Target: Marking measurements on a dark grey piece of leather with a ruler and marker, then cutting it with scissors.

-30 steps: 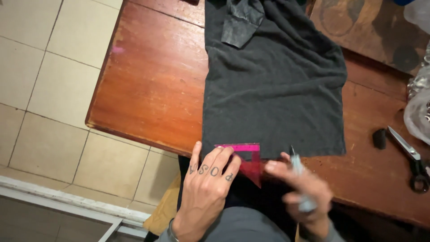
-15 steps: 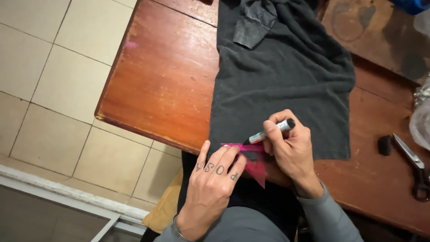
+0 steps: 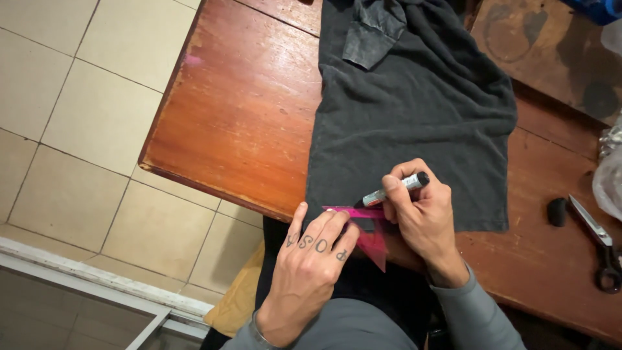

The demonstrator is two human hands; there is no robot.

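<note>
A dark grey cloth (image 3: 414, 110) lies spread on the reddish wooden table (image 3: 240, 123), its near hem at the table's front edge. My left hand (image 3: 308, 266) presses a pink see-through set square (image 3: 363, 223) flat on that hem with its fingers spread. My right hand (image 3: 421, 214) grips a grey marker (image 3: 395, 188) with a black cap end. The marker's tip touches the cloth at the set square's top edge.
A pair of scissors (image 3: 599, 243) and a small black object (image 3: 556, 211) lie on the table at the right. A clear plastic bag (image 3: 609, 175) sits at the right edge. Beige floor tiles (image 3: 71, 129) and a pale frame lie to the left.
A second ago my right hand was blurred below the hem with the marker; it has since come up to the set square's edge and now holds the marker tip on the cloth.
</note>
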